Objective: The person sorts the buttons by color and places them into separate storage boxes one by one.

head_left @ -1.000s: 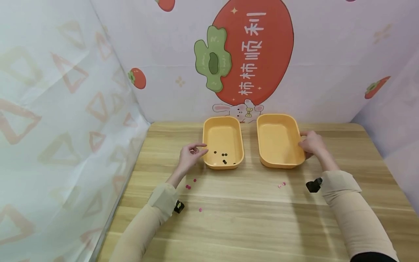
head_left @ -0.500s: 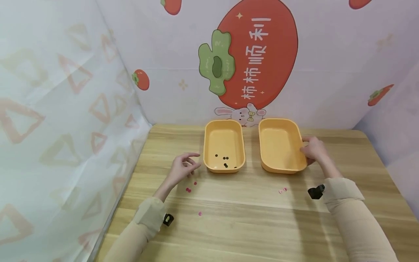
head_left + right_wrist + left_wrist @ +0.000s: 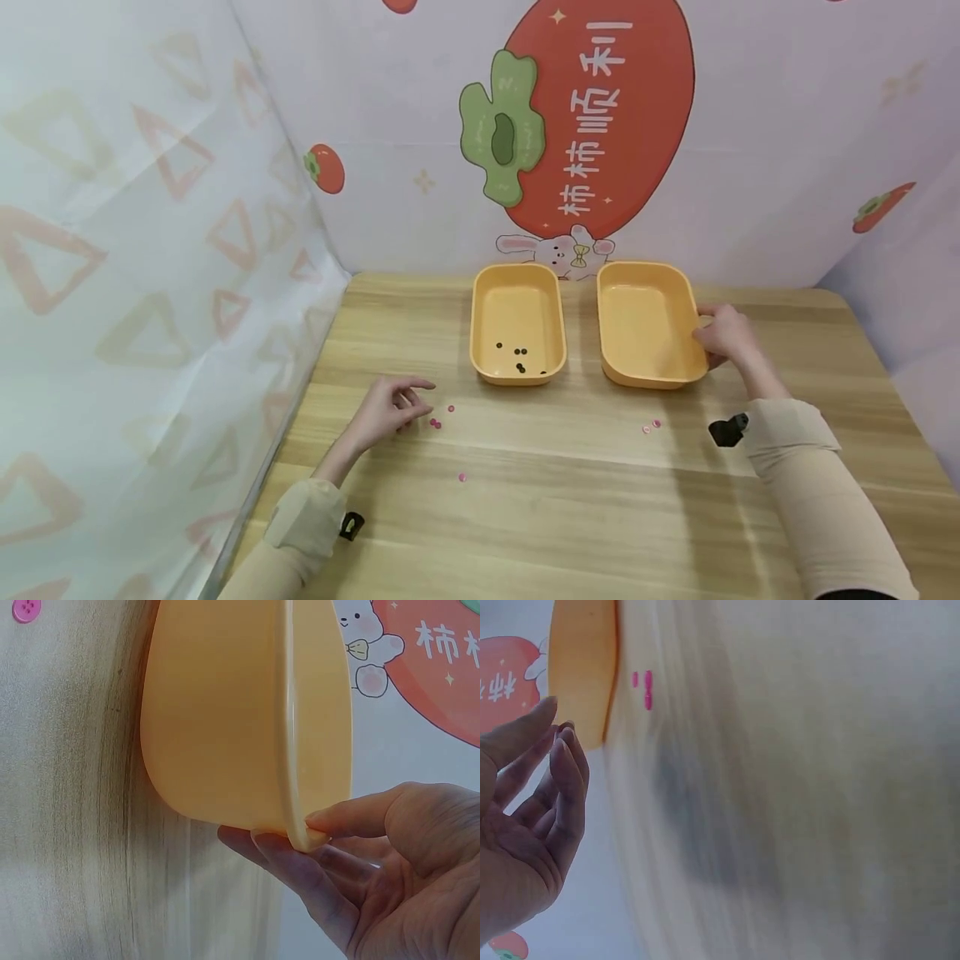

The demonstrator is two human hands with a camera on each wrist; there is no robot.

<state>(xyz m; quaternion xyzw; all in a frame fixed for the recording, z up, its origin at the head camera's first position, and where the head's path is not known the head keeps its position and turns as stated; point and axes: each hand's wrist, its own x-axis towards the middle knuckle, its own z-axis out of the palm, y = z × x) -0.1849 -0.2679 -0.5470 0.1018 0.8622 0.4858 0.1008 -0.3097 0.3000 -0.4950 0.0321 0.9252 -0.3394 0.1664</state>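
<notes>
My right hand point(image 3: 729, 335) grips the right-hand yellow plastic box point(image 3: 609, 367) by its right rim. In the right wrist view the thumb lies on the rim of that box point(image 3: 217, 712) and the fingers are under it on the outside. My left hand point(image 3: 386, 411) hovers over the table's left part, fingers loosely bent and apart from the thumb, with nothing visible between them. Several pink buttons point(image 3: 434, 423) lie just right of it. A smaller yellow box point(image 3: 517, 380) stands beyond, with several dark buttons point(image 3: 520, 352) near its front end.
Two more pink buttons point(image 3: 651, 427) lie in front of the right-hand box, and a single pink button point(image 3: 462, 477) is nearer the front. A printed cloth backdrop point(image 3: 420, 100) stands behind the wooden table point(image 3: 555, 517), and another sheet point(image 3: 172, 275) hangs along its left side.
My left hand has drawn back from the left box's edge, toward the front left. The right hand keeps its hold on the right-hand box; the view has shifted slightly.
</notes>
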